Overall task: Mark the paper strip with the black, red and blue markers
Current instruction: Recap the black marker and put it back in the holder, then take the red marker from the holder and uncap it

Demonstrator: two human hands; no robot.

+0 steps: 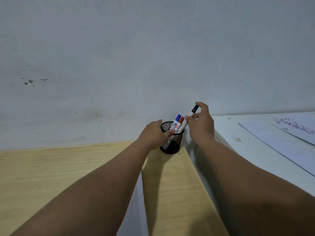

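A black mesh pen holder stands at the far right corner of the wooden table, by the wall. My left hand grips its rim from the left. The blue marker and the red marker stand inside it, caps up. My right hand pinches the black marker, which tilts up out of the holder, its lower end still near the rim. A white paper strip lies on the table between my forearms, mostly hidden by my left arm.
A white desk adjoins the wooden table on the right, carrying a large paper sheet and a printed sheet. A grey wall rises directly behind the holder. A gap runs between the two tables.
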